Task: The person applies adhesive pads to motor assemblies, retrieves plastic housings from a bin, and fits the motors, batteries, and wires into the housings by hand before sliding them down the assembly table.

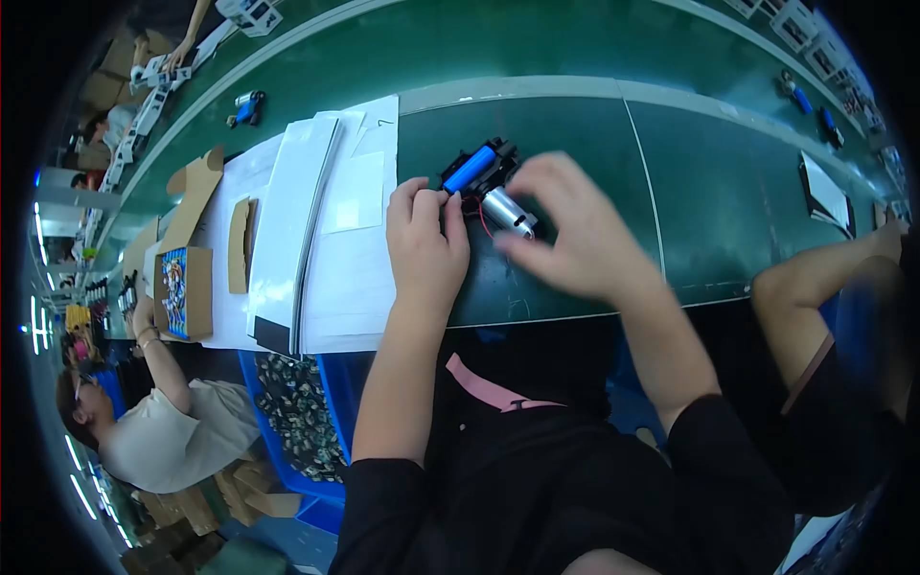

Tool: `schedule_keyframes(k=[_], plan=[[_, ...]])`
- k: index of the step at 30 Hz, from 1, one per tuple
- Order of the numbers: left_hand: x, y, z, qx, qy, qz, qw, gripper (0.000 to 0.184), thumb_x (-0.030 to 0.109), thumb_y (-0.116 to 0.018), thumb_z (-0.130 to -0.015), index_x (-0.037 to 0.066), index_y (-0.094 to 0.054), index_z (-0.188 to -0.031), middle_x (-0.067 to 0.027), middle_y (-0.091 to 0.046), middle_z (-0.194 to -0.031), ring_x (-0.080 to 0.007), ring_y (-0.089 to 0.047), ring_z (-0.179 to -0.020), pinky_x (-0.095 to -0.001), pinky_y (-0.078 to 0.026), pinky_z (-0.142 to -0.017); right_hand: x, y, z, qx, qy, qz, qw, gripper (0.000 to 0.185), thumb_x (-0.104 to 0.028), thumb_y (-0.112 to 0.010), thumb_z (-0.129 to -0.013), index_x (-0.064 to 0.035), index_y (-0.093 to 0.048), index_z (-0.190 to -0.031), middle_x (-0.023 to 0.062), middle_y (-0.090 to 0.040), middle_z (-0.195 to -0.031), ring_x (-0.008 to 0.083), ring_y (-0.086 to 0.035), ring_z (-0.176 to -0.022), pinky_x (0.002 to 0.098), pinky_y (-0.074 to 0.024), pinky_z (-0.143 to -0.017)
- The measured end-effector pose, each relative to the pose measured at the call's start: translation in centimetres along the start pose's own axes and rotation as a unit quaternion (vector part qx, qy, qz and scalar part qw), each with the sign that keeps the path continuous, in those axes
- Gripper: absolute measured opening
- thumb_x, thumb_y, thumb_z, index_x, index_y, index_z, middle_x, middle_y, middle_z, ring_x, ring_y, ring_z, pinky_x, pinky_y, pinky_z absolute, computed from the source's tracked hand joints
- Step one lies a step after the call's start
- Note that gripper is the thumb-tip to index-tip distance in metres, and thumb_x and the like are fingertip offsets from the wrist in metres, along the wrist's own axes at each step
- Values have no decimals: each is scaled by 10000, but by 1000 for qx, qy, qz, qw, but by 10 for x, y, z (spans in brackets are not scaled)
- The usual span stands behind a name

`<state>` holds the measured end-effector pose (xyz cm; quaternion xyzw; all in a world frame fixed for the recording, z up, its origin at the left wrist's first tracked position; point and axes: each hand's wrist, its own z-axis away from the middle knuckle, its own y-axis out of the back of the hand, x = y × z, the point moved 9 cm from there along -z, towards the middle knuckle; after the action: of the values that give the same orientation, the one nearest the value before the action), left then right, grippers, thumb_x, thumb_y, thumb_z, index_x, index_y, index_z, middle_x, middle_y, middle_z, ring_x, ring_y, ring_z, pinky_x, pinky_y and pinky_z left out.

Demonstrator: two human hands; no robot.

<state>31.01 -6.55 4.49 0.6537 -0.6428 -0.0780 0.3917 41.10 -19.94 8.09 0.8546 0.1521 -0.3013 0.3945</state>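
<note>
On the green table a black assembly [504, 163] carries a blue cylinder [471, 170] and a silver motor [508, 213] with a thin red wire. My left hand [426, 230] has its fingers bent at the lower left end of the blue cylinder, touching the assembly. My right hand [565, 225], blurred by motion, is beside the motor on its right. Its thumb and index finger are apart, with nothing visible between them.
Left of my hands lie white sheets [359, 182] and a cardboard box [198, 287] of small parts. Below stands a blue bin [335, 402] of small parts. Co-workers sit at left and right. Similar assemblies [248, 107] lie farther back.
</note>
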Motion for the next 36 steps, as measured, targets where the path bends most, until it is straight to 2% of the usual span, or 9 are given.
schedule_keyframes(k=[2,5,10,11,13,17,24,30,36], plan=[[-8,-4,1,-24,43,56,997,151,70,-698,-910,-10,-608,-1002,-244,-665,-1097,-398,-653,-1061,-442,-533,-896,-13,-19,25,-10,-4,57,998,545,-140,-843,-703,-23,-589,-1171,206,-554,-1229,391,-599,-1075,457,-498,-910],[-16,-15,10,-70,104,126,984,176,56,-690,-911,-27,-610,-1044,-282,-653,-1163,-429,-652,-1096,-455,-531,-935,-10,-31,42,56,5,109,992,413,-89,-806,-735,-26,-621,-1099,187,-588,-1189,375,-618,-1044,448,-497,-896],[-10,-7,19,-44,43,120,991,251,32,-673,-912,-52,-608,-1139,-300,-643,-1212,-448,-665,-1061,-450,-554,-909,-10,-20,43,118,-5,80,990,206,-12,-759,-774,-9,-656,-952,145,-645,-1056,350,-652,-967,431,-514,-849],[-8,-6,22,-42,40,105,993,262,12,-686,-914,-55,-618,-1158,-272,-663,-1210,-374,-698,-1031,-406,-560,-896,-5,-16,45,137,-32,46,989,185,-4,-753,-782,-6,-659,-941,144,-645,-1035,346,-652,-957,423,-518,-836],[6,-1,28,-49,39,87,994,275,9,-692,-904,-55,-621,-1162,-273,-658,-1213,-391,-681,-1066,-419,-549,-921,8,-9,52,169,-83,-22,982,146,12,-742,-798,1,-663,-920,140,-646,-994,337,-652,-936,409,-525,-812],[29,9,34,-18,17,36,999,307,5,-722,-865,-62,-655,-1157,-229,-643,-1154,-389,-656,-1036,-425,-540,-907,3,5,57,213,-39,38,976,118,8,-743,-800,-13,-691,-903,124,-652,-964,304,-642,-893,392,-512,-798],[34,8,36,-18,-16,16,1000,361,25,-754,-831,-55,-668,-1173,-215,-628,-1114,-370,-645,-994,-422,-534,-853,-14,-6,51,177,7,120,977,138,-41,-756,-780,-62,-710,-908,50,-701,-909,268,-646,-887,394,-458,-790],[62,7,29,-50,-57,-107,991,405,203,-737,-860,8,-657,-1206,-237,-611,-1070,-395,-613,-971,-465,-485,-810,-22,-5,57,167,17,156,973,129,-76,-758,-797,-76,-709,-916,40,-706,-900,257,-640,-881,391,-437,-793],[64,1,30,-62,-42,-128,989,283,213,-711,-873,73,-686,-1117,-207,-583,-1067,-377,-584,-1008,-474,-442,-826,-26,-3,62,161,14,162,973,147,-43,-769,-774,-79,-700,-899,39,-704,-865,255,-638,-854,380,-438,-785]])
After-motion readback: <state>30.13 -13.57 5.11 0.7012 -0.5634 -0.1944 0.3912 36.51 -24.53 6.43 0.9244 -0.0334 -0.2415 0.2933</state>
